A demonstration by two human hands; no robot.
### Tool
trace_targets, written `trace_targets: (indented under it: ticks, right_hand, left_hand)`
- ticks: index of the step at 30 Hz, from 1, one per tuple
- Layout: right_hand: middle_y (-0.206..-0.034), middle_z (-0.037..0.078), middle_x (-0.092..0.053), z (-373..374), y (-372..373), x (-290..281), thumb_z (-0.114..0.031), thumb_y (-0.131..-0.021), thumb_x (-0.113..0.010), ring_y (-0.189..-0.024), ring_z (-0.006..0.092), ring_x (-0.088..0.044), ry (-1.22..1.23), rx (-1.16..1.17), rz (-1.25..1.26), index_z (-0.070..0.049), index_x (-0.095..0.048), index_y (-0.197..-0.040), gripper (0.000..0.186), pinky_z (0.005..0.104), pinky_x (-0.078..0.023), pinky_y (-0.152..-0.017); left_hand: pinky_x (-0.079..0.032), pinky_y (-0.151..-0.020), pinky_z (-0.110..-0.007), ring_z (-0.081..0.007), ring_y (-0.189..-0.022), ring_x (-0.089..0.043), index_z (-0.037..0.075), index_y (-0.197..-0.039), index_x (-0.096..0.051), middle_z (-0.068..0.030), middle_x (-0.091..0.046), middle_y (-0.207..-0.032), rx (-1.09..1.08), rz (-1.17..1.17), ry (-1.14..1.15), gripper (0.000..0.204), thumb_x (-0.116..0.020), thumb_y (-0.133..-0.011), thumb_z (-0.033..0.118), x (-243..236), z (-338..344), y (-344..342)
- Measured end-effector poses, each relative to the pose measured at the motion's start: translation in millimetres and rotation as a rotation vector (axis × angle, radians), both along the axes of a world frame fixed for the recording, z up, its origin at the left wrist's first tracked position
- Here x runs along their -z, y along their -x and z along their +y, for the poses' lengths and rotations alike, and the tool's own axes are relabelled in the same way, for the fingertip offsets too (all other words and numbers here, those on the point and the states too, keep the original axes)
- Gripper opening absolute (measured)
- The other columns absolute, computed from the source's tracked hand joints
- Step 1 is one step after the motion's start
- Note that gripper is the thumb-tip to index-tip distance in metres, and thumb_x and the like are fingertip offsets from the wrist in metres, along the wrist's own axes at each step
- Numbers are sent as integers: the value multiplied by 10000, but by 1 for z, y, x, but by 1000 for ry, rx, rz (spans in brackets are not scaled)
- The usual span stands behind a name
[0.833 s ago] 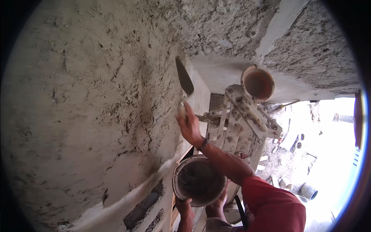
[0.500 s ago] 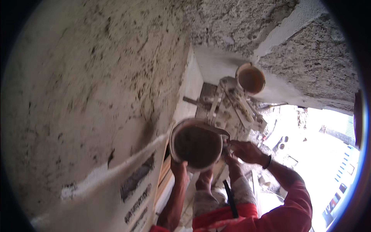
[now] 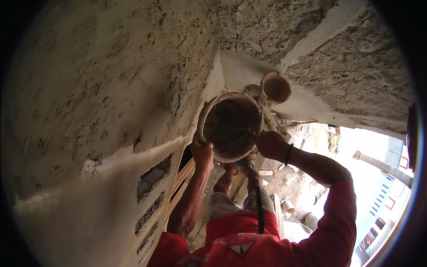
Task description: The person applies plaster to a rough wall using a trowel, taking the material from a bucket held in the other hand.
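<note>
A round mortar bucket (image 3: 210, 111) with a pale, crusted rim is held up in front of me, its mouth toward my view. Wet-looking grey material coats its dark inside. My left hand (image 3: 202, 153) is closed on the near left side of the bucket, thumb over the rim. At the right side, my right hand (image 3: 270, 145) is closed, with its fingers reaching over the rim into the bucket's mouth. What those fingers grip is lost in the shadow there. Just beyond stands a second, smaller bucket (image 3: 276, 88) with a reddish-brown inside.
A rough plastered wall (image 3: 111, 89) rises close on my left, with dark slots low down. Another rough wall (image 3: 347, 75) meets it at the far corner. Below are my feet on planks (image 3: 240, 184), rubble-strewn ground (image 3: 307, 155) and a bright open area at right.
The bucket has moved up and away from me, tipping its mouth more into view. Both hands moved along with it. My right hand has shifted from beside the rim to over it.
</note>
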State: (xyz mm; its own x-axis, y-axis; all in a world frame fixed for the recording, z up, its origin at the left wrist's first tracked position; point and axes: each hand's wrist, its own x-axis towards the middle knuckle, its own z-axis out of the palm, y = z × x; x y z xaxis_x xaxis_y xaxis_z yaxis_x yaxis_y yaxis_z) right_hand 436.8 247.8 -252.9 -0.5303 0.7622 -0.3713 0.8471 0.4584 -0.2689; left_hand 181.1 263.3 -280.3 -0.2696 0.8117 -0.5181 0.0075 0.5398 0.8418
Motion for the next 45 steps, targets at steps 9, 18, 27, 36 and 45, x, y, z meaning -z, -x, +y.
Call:
trace_targets:
  ticks: [9, 18, 27, 36, 45]
  right_hand:
    - [-779, 183, -659, -2, -31, -28, -192, -917, -485, -734, 365, -667, 341, 168, 131, -77, -543, -1179, 292, 477, -539, -652]
    - [-706, 51, -602, -19, 20, -21, -286, -945, -567, -481, 101, -536, 975, 679, 516, -81, -566, -1146, 287, 253, -461, -424]
    - [-679, 15, -543, -52, 52, 30, -206, -940, -608, -539, 100, -532, 1191, 830, 929, -115, -471, -1359, 451, 259, -464, -456]
    - [-732, 62, -582, -51, 17, 46, -225, -955, -560, -517, 121, -554, 1392, 935, 1398, -69, -475, -1311, 398, 254, -457, -447]
    - [-762, 87, -584, -8, -32, 11, -217, -964, -493, -540, 143, -567, 1104, 1151, 1601, -52, -456, -1267, 348, 273, -485, -470]
  left_hand:
    - [-454, -863, -322, -227, -976, -589, -28, -1267, -536, -161, -610, -1084, 157, 98, -47, 586, -523, -683, -64, -29, -14, 3]
    - [-482, -853, -379, -305, -969, -634, -17, -1215, -562, -192, -635, -1062, 193, 188, 18, 528, -551, -687, -36, -39, -15, 10]
    - [-449, -953, -408, -353, -1087, -605, -27, -1271, -530, -222, -624, -1147, 142, 231, -57, 607, -537, -663, -23, -20, -21, 8]
    - [-421, -854, -291, -249, -957, -575, -56, -1223, -529, -117, -596, -1092, 17, 12, 149, 601, -552, -622, -71, 5, 0, 3]
    - [-396, -918, -314, -259, -1060, -544, -39, -1249, -518, -122, -556, -1195, -196, 7, 137, 611, -547, -640, -87, 41, -2, 10]
